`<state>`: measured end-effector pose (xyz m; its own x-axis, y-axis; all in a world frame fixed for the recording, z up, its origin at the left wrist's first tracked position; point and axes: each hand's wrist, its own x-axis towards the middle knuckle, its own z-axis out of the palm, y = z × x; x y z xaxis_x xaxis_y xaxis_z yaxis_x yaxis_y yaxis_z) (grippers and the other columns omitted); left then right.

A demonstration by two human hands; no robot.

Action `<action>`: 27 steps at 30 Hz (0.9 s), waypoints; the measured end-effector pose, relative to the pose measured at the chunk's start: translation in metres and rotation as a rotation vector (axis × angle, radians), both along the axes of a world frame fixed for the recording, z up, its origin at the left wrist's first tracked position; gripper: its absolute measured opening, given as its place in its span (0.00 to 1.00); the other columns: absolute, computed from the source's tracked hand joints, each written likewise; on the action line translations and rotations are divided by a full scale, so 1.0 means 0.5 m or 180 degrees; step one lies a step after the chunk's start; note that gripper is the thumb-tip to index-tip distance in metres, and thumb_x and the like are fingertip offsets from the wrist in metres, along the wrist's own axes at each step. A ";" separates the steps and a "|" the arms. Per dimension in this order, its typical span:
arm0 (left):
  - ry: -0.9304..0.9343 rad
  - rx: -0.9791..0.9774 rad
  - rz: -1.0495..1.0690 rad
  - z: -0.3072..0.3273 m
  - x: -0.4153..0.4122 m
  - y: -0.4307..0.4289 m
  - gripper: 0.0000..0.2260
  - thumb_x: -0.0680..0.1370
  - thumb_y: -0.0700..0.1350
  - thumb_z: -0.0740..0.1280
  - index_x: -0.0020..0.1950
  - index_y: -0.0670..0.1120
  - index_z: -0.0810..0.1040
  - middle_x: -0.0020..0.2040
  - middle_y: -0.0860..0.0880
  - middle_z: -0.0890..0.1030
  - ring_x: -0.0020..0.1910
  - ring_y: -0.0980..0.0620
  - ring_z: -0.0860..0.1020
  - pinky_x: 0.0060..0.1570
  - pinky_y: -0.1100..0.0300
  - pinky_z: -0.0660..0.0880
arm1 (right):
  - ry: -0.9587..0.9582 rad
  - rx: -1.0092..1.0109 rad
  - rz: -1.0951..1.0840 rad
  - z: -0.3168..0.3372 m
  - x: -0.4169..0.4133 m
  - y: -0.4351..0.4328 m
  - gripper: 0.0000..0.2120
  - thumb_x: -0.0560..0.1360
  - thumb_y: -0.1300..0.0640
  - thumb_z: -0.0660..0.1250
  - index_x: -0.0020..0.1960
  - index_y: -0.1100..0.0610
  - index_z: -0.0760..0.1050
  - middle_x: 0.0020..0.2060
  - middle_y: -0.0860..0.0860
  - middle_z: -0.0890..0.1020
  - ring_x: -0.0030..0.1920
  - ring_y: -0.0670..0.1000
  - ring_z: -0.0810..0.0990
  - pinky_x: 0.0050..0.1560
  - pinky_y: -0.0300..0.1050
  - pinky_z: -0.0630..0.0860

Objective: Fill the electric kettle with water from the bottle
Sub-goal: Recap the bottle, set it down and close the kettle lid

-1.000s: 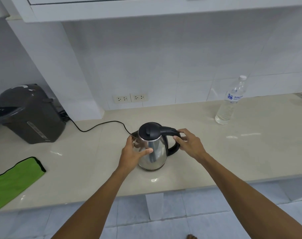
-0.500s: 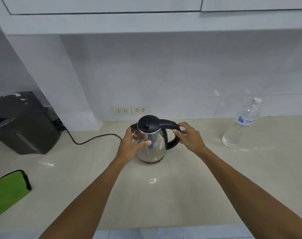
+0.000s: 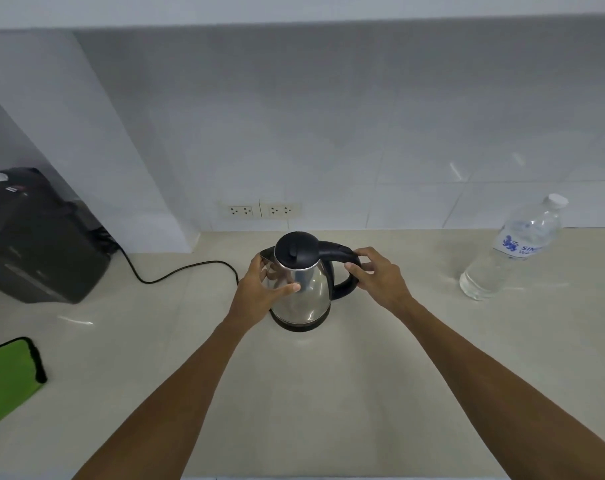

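Note:
A steel electric kettle point(image 3: 309, 292) with a black lid and handle stands on its base in the middle of the pale counter point(image 3: 328, 393). Its lid is down. My left hand point(image 3: 259, 292) wraps the kettle's left side, thumb across the steel front. My right hand point(image 3: 380, 277) pinches the black handle at its upper bend. A clear plastic water bottle point(image 3: 512, 252) with a white cap on and a blue label stands upright at the right, about a forearm's length from the kettle.
A black water dispenser point(image 3: 34, 237) sits at the far left, its black cord point(image 3: 176, 271) trailing along the counter toward the kettle. A green cloth point(image 3: 7, 379) lies at the left front. Two wall sockets point(image 3: 259, 211) are behind the kettle.
The view has moved closer and tilted toward the wall; the counter's front edge and floor are out of sight. Both hands keep the same hold on the kettle.

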<state>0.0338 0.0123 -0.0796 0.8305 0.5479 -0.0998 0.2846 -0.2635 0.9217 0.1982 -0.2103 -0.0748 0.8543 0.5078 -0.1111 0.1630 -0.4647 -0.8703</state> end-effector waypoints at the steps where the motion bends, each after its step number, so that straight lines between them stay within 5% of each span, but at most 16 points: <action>1: 0.0013 0.0019 -0.0005 -0.003 0.000 0.000 0.34 0.71 0.47 0.84 0.70 0.56 0.71 0.59 0.66 0.80 0.55 0.77 0.77 0.70 0.51 0.76 | 0.0005 0.0001 -0.0013 -0.001 -0.002 -0.001 0.14 0.78 0.44 0.71 0.61 0.46 0.76 0.51 0.50 0.86 0.56 0.51 0.84 0.59 0.57 0.83; 7: 0.0075 0.0071 -0.0089 -0.014 -0.004 0.008 0.38 0.70 0.54 0.84 0.75 0.56 0.69 0.54 0.79 0.78 0.62 0.71 0.75 0.70 0.47 0.77 | 0.0019 -0.0041 -0.0047 0.005 -0.007 0.002 0.13 0.78 0.44 0.71 0.61 0.45 0.76 0.51 0.49 0.85 0.56 0.51 0.84 0.59 0.56 0.83; 14: -0.0014 0.0119 -0.0149 -0.007 -0.011 0.005 0.38 0.72 0.52 0.83 0.77 0.55 0.67 0.60 0.72 0.75 0.72 0.51 0.75 0.72 0.43 0.75 | 0.0554 -0.0150 -0.0167 0.031 -0.007 0.009 0.17 0.77 0.40 0.69 0.62 0.46 0.76 0.52 0.51 0.86 0.53 0.53 0.85 0.60 0.52 0.82; 18: -0.0010 0.0156 -0.0202 -0.016 -0.009 0.009 0.36 0.71 0.52 0.83 0.73 0.60 0.67 0.54 0.81 0.77 0.70 0.54 0.75 0.72 0.44 0.75 | 0.1525 0.0367 -0.0408 0.062 0.005 0.022 0.18 0.80 0.43 0.67 0.60 0.55 0.80 0.58 0.53 0.83 0.58 0.53 0.82 0.58 0.53 0.83; 23: 0.0018 0.0110 -0.0164 -0.017 -0.009 0.010 0.36 0.72 0.52 0.83 0.74 0.58 0.68 0.54 0.77 0.79 0.69 0.57 0.75 0.72 0.45 0.74 | 0.1648 0.0371 -0.0653 0.057 0.016 0.034 0.18 0.79 0.44 0.70 0.58 0.58 0.81 0.57 0.54 0.83 0.55 0.55 0.83 0.58 0.59 0.83; 27: 0.0053 0.0078 -0.0152 -0.019 -0.009 0.009 0.34 0.72 0.49 0.83 0.71 0.59 0.68 0.52 0.82 0.77 0.61 0.72 0.73 0.69 0.52 0.73 | 0.1661 0.0325 -0.0646 0.056 0.019 0.038 0.18 0.79 0.46 0.71 0.58 0.59 0.80 0.56 0.56 0.83 0.53 0.55 0.84 0.57 0.59 0.84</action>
